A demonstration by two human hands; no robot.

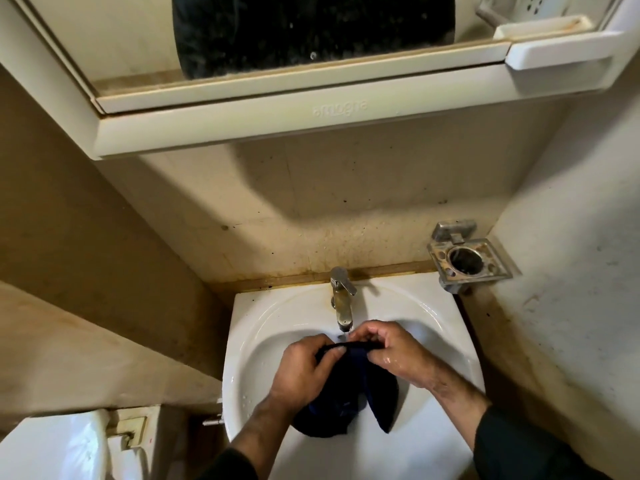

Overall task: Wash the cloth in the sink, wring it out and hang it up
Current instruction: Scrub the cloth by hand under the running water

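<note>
A dark navy cloth [349, 393] hangs down into the white sink [263, 327], its lower folds resting near the front of the basin. My left hand [304, 368] grips the cloth's upper edge on the left side. On the right side, my right hand [391, 351], wet and shiny, pinches the same edge. The stretch of cloth between the two hands sits just below the spout of the metal tap [342, 299]. Whether water is running is hard to tell.
A wall cabinet with a mirror [311, 32] juts out above the sink. A tarnished metal holder [465, 259] is fixed to the right wall beside the tap. Stained walls close in on both sides. A white plastic object [59, 448] sits at the lower left.
</note>
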